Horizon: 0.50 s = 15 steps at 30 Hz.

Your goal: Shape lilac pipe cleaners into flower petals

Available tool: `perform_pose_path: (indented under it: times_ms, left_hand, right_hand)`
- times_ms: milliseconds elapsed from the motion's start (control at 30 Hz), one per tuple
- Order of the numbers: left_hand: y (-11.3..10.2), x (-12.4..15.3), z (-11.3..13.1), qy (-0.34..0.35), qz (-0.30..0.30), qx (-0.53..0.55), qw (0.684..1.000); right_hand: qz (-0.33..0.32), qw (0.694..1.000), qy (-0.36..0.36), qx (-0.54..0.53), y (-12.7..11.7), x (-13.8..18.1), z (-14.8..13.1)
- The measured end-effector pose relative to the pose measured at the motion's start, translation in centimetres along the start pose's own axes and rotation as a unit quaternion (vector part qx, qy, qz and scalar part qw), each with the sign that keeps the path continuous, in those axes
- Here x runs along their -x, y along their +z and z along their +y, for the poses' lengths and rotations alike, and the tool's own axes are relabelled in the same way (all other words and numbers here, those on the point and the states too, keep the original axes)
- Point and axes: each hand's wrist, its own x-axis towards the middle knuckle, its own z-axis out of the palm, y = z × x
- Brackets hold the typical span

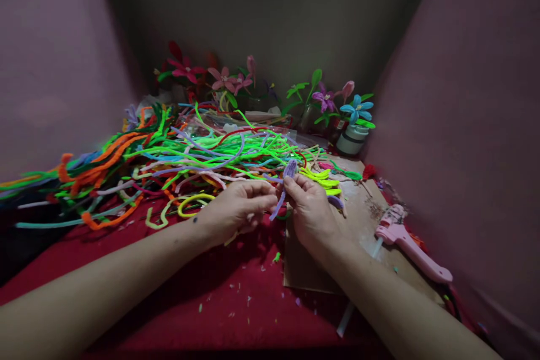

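While hands [313, 211] hold purple chenille [289, 169], a jar [351, 140] holds a blue flower [356, 108].

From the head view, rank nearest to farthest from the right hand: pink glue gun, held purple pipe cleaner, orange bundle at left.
1. Purple pipe cleaner: in the right hand.
2. Pink glue gun: right side.
3. Orange bundle: far left.

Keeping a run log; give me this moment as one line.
right hand: pinching purple pipe cleaner | left hand: close by | glue gun: on cardboard
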Motion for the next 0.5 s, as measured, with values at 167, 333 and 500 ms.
perform_pose_path:
  times_ms: [167, 333, 500]
  left_hand:
    - [1.3, 0.1, -1.1, -0.033, -0.028, -0.029, 0.999]
    - [2.2, -0.1, -1.9, 0.041, 0.032, -0.163, 0.985]
    - [0.9, 0.3, 0.0, 0.005, -0.014, -0.165, 0.986]
  right_hand:
    - [0.011, 1.000, -0.005, 0.000, 0.1, 0.1, 0.2]
    - [0.022, 0.999, 0.002, 0.023, 0.2, 0.3, 0.2]
    - [0.011, 0.999, -0.013, 0.048, 0.3, 0.5, -0.2]
